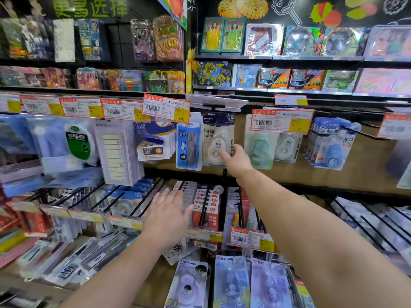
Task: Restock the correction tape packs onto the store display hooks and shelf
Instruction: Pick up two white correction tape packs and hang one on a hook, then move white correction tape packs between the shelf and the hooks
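Here the right hand reaches up to the hook row and pinches the lower right edge of a white correction tape pack, thumb and fingers closed on the card; the pack hangs upright, its top tucked behind the orange price tag, so it appears already threaded on its hook, though the hook itself is hidden. The grip low on the card probably serves to steady or square the pack against its neighbours: the blue ruler pack just beside it on the left, and the green tape pack near on the right. The left hand is spread flat, fingers straight and slightly apart, held over the lower tier of angled wire pegs; whether it touches the red-and-white packs there cannot be told. It holds nothing. Judgement: the left hand is likely bracing or about to tidy that lower row. More correction tape packs, purple ones, hang below near the bottom edge. Risk: a tug on the card's corner could swing the white pack askew or off the hook.
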Demonstrator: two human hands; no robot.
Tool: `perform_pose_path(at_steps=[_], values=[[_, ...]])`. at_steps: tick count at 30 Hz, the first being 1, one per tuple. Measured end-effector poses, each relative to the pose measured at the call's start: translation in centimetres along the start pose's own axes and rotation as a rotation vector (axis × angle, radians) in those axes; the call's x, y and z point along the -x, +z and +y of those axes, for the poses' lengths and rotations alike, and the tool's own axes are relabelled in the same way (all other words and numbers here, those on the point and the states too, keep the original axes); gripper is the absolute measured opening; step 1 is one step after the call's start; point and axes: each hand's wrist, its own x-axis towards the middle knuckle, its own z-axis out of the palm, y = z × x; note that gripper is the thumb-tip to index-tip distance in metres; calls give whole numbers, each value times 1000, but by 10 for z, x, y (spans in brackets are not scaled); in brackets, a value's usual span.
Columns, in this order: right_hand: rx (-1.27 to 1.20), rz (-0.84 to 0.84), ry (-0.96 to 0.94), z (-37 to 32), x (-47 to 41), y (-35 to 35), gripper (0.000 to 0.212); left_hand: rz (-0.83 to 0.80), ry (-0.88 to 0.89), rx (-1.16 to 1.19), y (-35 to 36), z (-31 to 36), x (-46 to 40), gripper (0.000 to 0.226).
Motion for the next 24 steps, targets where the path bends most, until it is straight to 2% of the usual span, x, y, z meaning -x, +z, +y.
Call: perform_pose_path(at_steps=[4,13,17,24], values=[[76,18,35,7,9,-3,59,16,16,3,-6,1,2,63],[523,-58,-27,46,68,-36,65,8,111,-21,-11,45,-5,61],[838,-65,-25,69,95,-72,68,-86,182,5,-6,89,-7,63],[1038,70,66,119,143,-173,67,-97,381,32,0,209,13,62]])
